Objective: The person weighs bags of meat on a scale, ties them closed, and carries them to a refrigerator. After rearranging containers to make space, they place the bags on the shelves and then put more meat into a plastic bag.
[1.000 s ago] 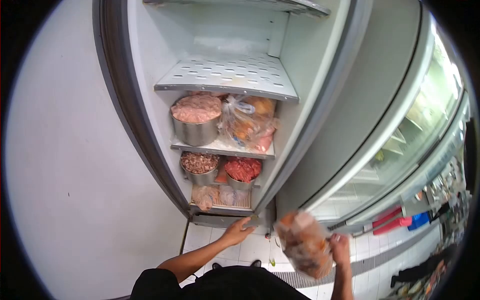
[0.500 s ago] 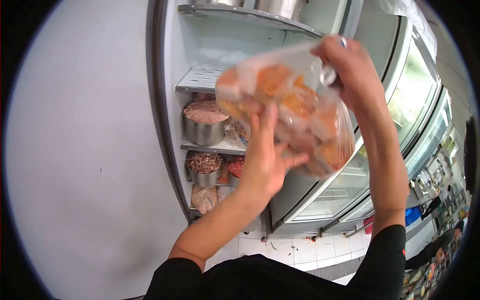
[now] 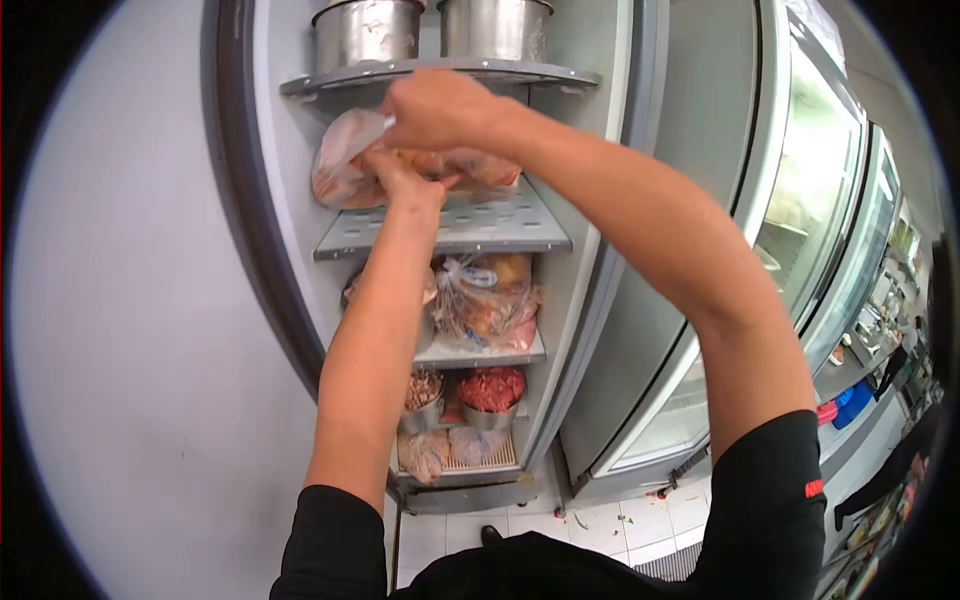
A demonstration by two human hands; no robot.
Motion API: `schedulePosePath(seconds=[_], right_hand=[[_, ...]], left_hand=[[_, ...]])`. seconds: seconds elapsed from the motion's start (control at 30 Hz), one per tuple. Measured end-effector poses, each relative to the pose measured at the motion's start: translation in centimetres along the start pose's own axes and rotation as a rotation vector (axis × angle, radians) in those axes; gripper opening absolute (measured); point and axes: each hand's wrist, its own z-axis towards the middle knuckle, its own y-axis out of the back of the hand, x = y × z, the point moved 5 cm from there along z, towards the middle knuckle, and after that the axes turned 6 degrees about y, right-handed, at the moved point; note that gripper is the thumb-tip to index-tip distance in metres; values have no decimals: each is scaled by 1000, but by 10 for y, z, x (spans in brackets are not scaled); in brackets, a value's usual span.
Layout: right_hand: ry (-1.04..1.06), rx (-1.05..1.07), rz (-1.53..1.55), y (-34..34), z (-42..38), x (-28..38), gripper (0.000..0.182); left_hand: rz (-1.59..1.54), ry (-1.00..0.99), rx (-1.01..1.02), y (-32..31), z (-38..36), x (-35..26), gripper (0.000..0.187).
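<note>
A clear plastic bag of orange and pink meat pieces [image 3: 340,172] is inside the fridge, low over the slotted upper shelf [image 3: 470,225]. My right hand [image 3: 432,108] is closed around the gathered top of the bag. Against the front of the bag, my left hand [image 3: 405,185] supports it, its fingers partly hidden by the plastic. Both forearms reach in through the doorway, and the left one crosses in front of the lower shelves.
Metal pots [image 3: 495,30] stand on the top shelf [image 3: 440,70] above my hands. Below are a tied bag of food [image 3: 485,305], a pot of red meat [image 3: 491,390] and wrapped bundles [image 3: 425,455]. A grey door [image 3: 130,300] fills the left; glass-door fridges [image 3: 815,150] line the right.
Both hands have carried the bag left and deeper into the fridge, from in front of the opening to over the slotted shelf. The view has shifted, showing more of the shelves.
</note>
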Motion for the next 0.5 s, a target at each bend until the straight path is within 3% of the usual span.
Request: schedulePosePath(seconds=[0.07, 0.17, 0.4, 0.5], right_hand=[[-131, 137, 43, -31, -3, -16, 35], [-91, 228, -30, -79, 4, -58, 33], [-157, 243, 85, -142, 19, -122, 28], [-196, 126, 117, -167, 29, -155, 31]], left_hand=[[-33, 11, 11, 10, 40, 6, 84], [-86, 21, 63, 25, 121, 27, 85], [-200, -31, 155, 23, 253, 48, 71], [-232, -101, 165, 19, 294, 44, 63]])
